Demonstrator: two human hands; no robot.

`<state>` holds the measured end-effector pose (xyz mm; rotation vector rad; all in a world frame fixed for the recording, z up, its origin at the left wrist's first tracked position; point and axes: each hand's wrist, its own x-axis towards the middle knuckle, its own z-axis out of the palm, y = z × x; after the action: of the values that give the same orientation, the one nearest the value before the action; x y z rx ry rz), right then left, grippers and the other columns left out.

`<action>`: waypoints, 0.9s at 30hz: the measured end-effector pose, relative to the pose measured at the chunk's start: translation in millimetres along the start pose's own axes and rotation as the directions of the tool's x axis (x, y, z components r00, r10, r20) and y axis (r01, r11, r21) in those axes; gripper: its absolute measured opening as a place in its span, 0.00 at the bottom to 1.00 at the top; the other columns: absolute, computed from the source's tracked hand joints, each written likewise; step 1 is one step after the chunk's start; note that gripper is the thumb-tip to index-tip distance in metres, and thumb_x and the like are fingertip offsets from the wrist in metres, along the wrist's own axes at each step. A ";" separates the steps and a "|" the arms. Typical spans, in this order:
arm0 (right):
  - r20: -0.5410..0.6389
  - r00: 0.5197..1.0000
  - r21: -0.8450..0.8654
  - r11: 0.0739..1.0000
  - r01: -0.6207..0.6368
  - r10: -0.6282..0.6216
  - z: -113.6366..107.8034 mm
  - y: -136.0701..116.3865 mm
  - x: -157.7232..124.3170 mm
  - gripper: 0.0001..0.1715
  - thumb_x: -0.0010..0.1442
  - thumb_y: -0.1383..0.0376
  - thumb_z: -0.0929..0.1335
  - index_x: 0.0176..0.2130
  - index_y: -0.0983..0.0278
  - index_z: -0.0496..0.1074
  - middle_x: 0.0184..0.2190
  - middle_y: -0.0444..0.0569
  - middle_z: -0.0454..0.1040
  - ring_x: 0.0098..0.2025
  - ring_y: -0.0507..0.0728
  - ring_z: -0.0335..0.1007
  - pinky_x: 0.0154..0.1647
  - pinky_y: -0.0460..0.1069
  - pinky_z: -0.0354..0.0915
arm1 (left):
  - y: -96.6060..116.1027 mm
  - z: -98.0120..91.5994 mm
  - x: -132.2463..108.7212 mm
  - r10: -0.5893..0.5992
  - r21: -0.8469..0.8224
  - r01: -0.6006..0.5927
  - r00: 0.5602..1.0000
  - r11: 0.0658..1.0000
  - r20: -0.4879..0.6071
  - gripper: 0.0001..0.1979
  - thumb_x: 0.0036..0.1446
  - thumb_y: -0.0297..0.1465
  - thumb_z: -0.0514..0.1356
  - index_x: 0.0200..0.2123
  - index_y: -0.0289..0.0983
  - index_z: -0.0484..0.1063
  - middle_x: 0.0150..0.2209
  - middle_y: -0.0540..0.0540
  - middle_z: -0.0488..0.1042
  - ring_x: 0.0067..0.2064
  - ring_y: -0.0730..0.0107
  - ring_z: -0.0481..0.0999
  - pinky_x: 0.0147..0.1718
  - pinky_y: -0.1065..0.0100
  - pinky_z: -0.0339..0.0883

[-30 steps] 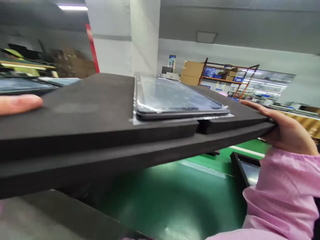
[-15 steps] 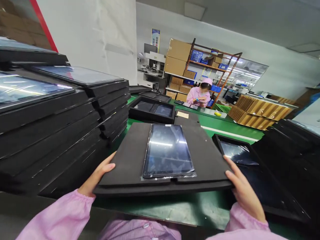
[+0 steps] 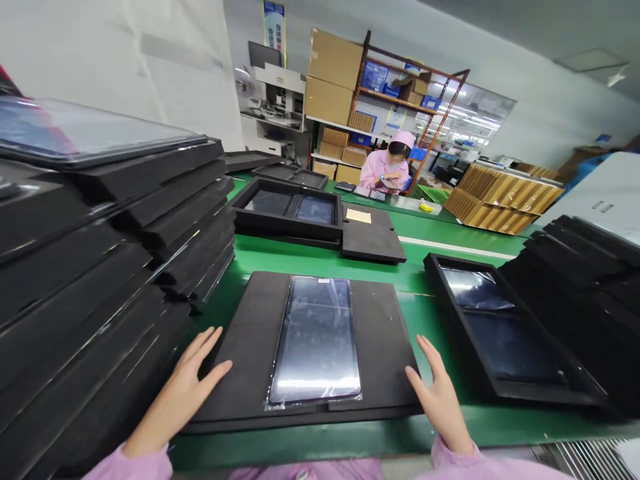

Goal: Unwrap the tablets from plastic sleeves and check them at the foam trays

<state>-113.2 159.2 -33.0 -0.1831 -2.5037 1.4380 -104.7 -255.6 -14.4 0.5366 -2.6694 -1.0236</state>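
Observation:
A black foam tray (image 3: 383,333) lies flat on the green table in front of me. On top of it rests a tablet-like screen panel (image 3: 316,340) in clear film, with a small white label at its far edge. My left hand (image 3: 187,380) is at the tray's left side, thumb over the edge and fingers spread. At the right edge is my right hand (image 3: 435,383), open too, its thumb tip close to the foam. Neither hand grips the tray; whether the thumbs touch it I cannot tell.
Tall stacks of black foam trays (image 3: 150,233) rise on the left, and more (image 3: 580,280) on the right. A tray with two panels (image 3: 500,327) lies right; another (image 3: 287,230) is behind, beside a foam sheet (image 3: 373,240). Across the table (image 3: 410,293) sits a co-worker (image 3: 383,167).
The foam tray with the screen panel has come down from my hands onto the table. Both hands have let go and their fingers have spread. My view has shifted a little.

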 end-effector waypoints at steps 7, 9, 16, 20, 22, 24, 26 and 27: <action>0.178 0.979 -0.202 0.970 0.138 -0.102 68.7 -63.2 13.8 0.26 0.57 0.53 0.69 0.51 0.64 0.77 0.48 0.61 0.74 0.54 0.73 0.69 0.60 0.70 0.64 | -6.7 51.5 -32.6 0.379 0.246 -0.379 0.924 0.892 0.048 0.34 0.62 0.48 0.48 0.62 0.31 0.65 0.65 0.31 0.65 0.69 0.43 0.58 0.65 0.44 0.57; 0.154 0.982 -0.235 0.962 0.142 -0.107 89.5 -71.7 10.0 0.26 0.57 0.54 0.70 0.51 0.65 0.77 0.46 0.62 0.72 0.52 0.73 0.68 0.58 0.71 0.64 | -5.9 70.4 -39.8 0.453 0.287 -0.460 0.886 0.840 0.098 0.33 0.64 0.47 0.47 0.63 0.32 0.65 0.66 0.32 0.64 0.68 0.44 0.60 0.65 0.44 0.56; 0.100 0.995 0.007 1.000 -0.024 0.023 106.5 -83.5 4.7 0.27 0.50 0.56 0.69 0.48 0.65 0.74 0.47 0.61 0.72 0.54 0.72 0.65 0.61 0.71 0.60 | -3.6 79.2 -41.8 0.502 0.348 -0.516 0.854 0.783 0.137 0.32 0.65 0.46 0.46 0.65 0.33 0.62 0.68 0.35 0.61 0.69 0.45 0.59 0.67 0.44 0.51; 0.192 0.969 0.350 0.912 -0.216 0.156 106.6 -86.8 -0.9 0.32 0.47 0.59 0.72 0.52 0.60 0.68 0.51 0.55 0.74 0.54 0.68 0.69 0.59 0.63 0.64 | -8.5 77.1 -42.2 0.478 0.328 -0.495 0.868 0.805 0.137 0.32 0.64 0.45 0.47 0.65 0.34 0.62 0.67 0.36 0.62 0.69 0.45 0.60 0.67 0.44 0.51; 0.330 0.919 0.529 0.764 -0.369 0.216 109.0 -87.4 -4.5 0.36 0.48 0.59 0.74 0.55 0.57 0.63 0.47 0.52 0.77 0.48 0.65 0.74 0.51 0.60 0.70 | -10.2 78.4 -43.6 0.472 0.309 -0.486 0.873 0.817 0.124 0.32 0.63 0.45 0.48 0.65 0.35 0.61 0.67 0.36 0.63 0.69 0.46 0.60 0.68 0.44 0.50; 0.429 0.870 0.619 0.622 -0.479 0.242 110.9 -86.6 -5.7 0.41 0.48 0.57 0.77 0.56 0.57 0.60 0.42 0.49 0.79 0.41 0.63 0.78 0.44 0.57 0.72 | -9.0 77.1 -44.6 0.473 0.279 -0.484 0.874 0.829 0.109 0.32 0.63 0.45 0.48 0.66 0.36 0.59 0.67 0.36 0.63 0.68 0.46 0.61 0.67 0.45 0.52; 0.480 0.844 0.636 0.568 -0.523 0.240 110.5 -85.4 -3.7 0.43 0.46 0.55 0.79 0.55 0.58 0.61 0.38 0.48 0.80 0.38 0.62 0.78 0.42 0.55 0.72 | -3.5 69.6 -43.0 0.447 0.248 -0.450 0.892 0.858 0.072 0.32 0.63 0.46 0.47 0.65 0.34 0.60 0.66 0.33 0.64 0.68 0.44 0.62 0.66 0.45 0.55; 0.500 0.837 0.632 0.567 -0.528 0.223 109.3 -85.0 -1.9 0.42 0.46 0.54 0.79 0.55 0.59 0.63 0.37 0.48 0.80 0.39 0.62 0.78 0.42 0.55 0.72 | 0.8 62.9 -40.8 0.405 0.243 -0.401 0.914 0.883 0.035 0.34 0.63 0.48 0.46 0.63 0.31 0.61 0.66 0.30 0.64 0.67 0.42 0.62 0.65 0.43 0.57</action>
<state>-140.2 24.9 -12.7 -0.3373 -1.8909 2.8167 -89.4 -200.7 -63.1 0.0160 -2.7408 -0.5715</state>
